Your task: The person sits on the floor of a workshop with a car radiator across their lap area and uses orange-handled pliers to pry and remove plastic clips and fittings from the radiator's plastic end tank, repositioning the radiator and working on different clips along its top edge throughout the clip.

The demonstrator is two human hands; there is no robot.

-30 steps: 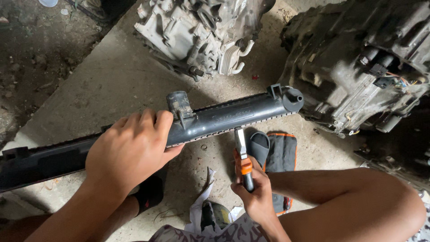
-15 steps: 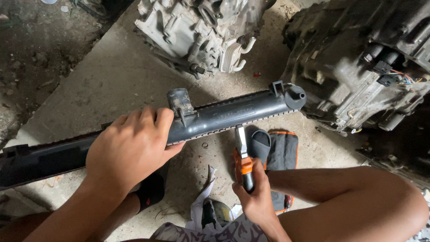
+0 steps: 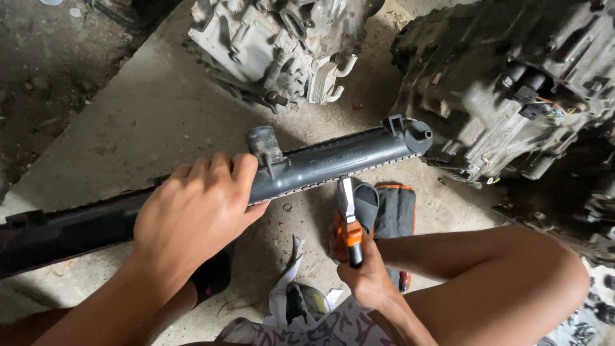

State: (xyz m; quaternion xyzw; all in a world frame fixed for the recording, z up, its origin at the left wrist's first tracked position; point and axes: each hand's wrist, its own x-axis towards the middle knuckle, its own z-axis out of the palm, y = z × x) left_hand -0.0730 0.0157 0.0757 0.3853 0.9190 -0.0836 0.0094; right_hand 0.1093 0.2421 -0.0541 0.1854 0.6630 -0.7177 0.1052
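Two bare hands work at mid-frame: the left hand (image 3: 192,214) wraps closed over the long black radiator tank (image 3: 320,163) running from the left edge to right of centre. The right hand (image 3: 365,272), lower centre, grips orange-handled pliers (image 3: 350,218), their tip touching the tank's lower edge.

Your left hand (image 3: 192,214) lies palm-down, fingers (image 3: 221,168) curled toward twelve o'clock; your right hand (image 3: 362,269) is fisted at five o'clock.
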